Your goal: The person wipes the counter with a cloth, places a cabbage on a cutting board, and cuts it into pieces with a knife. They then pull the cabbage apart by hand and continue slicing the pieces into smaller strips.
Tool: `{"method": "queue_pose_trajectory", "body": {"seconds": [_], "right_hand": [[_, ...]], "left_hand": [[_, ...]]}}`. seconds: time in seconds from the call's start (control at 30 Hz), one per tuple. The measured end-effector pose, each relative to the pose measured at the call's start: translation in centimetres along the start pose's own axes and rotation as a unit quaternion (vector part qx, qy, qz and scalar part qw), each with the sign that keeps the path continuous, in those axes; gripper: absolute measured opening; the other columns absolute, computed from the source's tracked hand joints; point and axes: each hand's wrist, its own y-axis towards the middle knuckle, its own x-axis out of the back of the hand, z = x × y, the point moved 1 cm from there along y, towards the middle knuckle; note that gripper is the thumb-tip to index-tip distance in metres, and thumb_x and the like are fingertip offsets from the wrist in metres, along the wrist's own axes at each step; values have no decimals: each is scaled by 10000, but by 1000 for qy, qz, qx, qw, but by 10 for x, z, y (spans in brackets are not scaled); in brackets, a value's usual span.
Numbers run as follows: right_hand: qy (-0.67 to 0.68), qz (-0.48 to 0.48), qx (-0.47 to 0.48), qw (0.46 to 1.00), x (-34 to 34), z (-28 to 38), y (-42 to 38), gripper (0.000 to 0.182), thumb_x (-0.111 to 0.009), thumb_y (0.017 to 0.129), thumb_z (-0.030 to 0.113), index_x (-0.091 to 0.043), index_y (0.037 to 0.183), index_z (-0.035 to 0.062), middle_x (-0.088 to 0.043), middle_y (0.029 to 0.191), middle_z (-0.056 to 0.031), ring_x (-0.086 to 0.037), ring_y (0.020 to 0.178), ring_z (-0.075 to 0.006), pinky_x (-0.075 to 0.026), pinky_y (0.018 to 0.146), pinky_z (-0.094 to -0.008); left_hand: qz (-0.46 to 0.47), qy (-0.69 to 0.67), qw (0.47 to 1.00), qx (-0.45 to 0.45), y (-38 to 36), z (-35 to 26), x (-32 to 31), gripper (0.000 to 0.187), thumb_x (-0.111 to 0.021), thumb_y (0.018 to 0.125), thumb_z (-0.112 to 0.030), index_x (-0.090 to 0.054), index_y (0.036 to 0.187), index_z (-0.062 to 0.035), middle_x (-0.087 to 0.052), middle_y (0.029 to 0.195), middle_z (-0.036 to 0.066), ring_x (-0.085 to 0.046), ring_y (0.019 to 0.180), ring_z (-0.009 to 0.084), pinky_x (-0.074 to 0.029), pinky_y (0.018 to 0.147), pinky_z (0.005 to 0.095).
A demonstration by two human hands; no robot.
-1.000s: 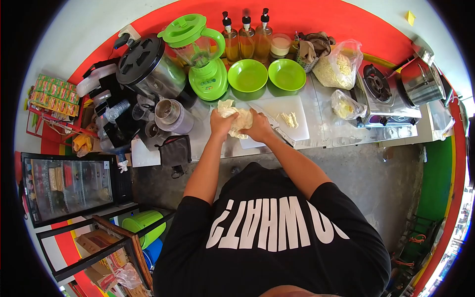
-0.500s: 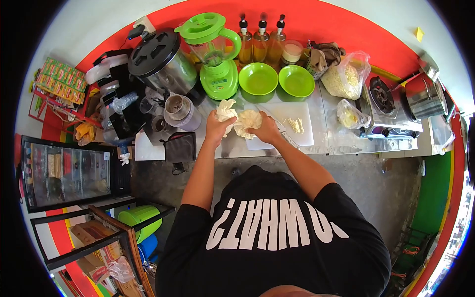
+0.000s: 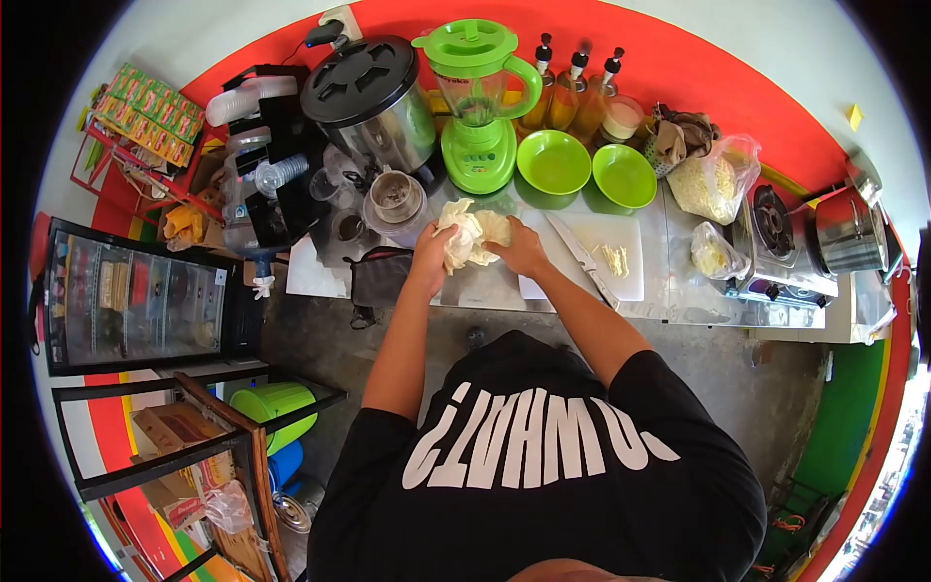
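My left hand (image 3: 433, 259) is closed on a pale, crinkled cabbage leaf (image 3: 460, 239) at the left of the white cutting board (image 3: 630, 283). Close beside it, my right hand (image 3: 525, 249) pinches a second pale cabbage leaf (image 3: 496, 230), its fingertips partly hidden behind the leaf. The two leaves touch or overlap; whether they are still joined I cannot make out. On the board, right of my right hand, lies a knife (image 3: 578, 250) set diagonally, blade toward the back. A small heap of pale shredded strips (image 3: 615, 260) rests right of the knife.
Two green bowls (image 3: 555, 163) and a green blender (image 3: 479, 145) stand behind my hands. To the left are a steel pot (image 3: 388, 126) and a black pouch (image 3: 383, 278). Bags of shredded cabbage (image 3: 716, 184) and a gas stove (image 3: 776, 247) are at right.
The two leaves have come together between my hands, where a gap showed before. My head view has turned, so the counter appears shifted right. The knife shows more fully now.
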Motion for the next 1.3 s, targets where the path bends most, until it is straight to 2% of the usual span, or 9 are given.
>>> {"method": "queue_pose_trajectory", "body": {"seconds": [0.17,0.33,0.5,0.6,0.73,0.93,1.0,1.13,1.3], "right_hand": [[-3,-1,0,1000,30,-11,-13,772,-822,802,401,-535,1401,7,-626,1262,-271,-620,1164,-416,-497,1013,-459],[-17,-81,14,996,86,-62,-54,467,-769,846,214,-614,1238,12,-620,1161,-231,-613,1094,-406,-505,965,-466],[-100,-140,-6,985,122,-115,-110,429,-756,855,208,-618,1217,24,-603,1161,-217,-581,1126,-408,-485,984,-485],[-135,-114,-40,983,125,-133,-133,480,-777,854,249,-605,1248,34,-610,1184,-189,-579,1137,-405,-475,995,-493],[-161,-71,-10,984,127,-129,-147,481,-769,861,250,-596,1265,56,-608,1213,-171,-591,1144,-387,-478,981,-488],[-137,-68,5,988,115,-134,-150,389,-680,885,149,-576,1237,17,-595,1170,-204,-598,1101,-419,-487,969,-494],[-118,-83,6,989,116,-136,-149,360,-645,894,131,-575,1222,0,-599,1174,-221,-602,1084,-431,-489,964,-501],[-63,-109,-35,991,125,-135,-148,314,-573,920,159,-579,1169,-32,-620,1184,-273,-614,1071,-470,-491,954,-530],[-51,-132,-30,990,126,-137,-148,276,-560,920,158,-595,1109,-39,-658,1081,-294,-625,1044,-473,-486,934,-541]], "left_hand": [[47,6,999,18,2,3,-17,417,-614,975,-58,-502,1374,-8,-646,1282,119,-661,1155,221,-538,988,361],[120,172,977,-25,22,37,-53,588,-683,930,-82,-458,1457,49,-628,1322,145,-634,1145,195,-497,982,325],[165,182,968,44,32,79,-99,618,-669,946,-85,-419,1500,30,-623,1331,132,-617,1164,192,-493,983,327],[150,129,971,132,26,98,-127,588,-575,1011,-72,-359,1557,-34,-614,1372,123,-622,1193,212,-497,1002,354],[181,58,970,151,35,130,-129,620,-581,1009,-75,-327,1575,-48,-627,1357,116,-625,1186,203,-498,997,355],[152,206,963,89,31,127,-126,433,-627,984,-83,-554,1408,-27,-698,1227,93,-653,1115,180,-508,942,326],[120,308,943,-42,31,124,-120,292,-649,965,-74,-659,1248,-6,-725,1143,78,-668,1036,168,-515,895,306],[60,357,930,-68,30,122,-108,250,-657,957,-74,-679,1190,12,-730,1116,82,-671,1006,156,-512,878,295],[-42,435,893,-103,25,128,-95,270,-671,918,-86,-681,1163,27,-737,1090,185,-710,1012,262,-534,881,348]]}}
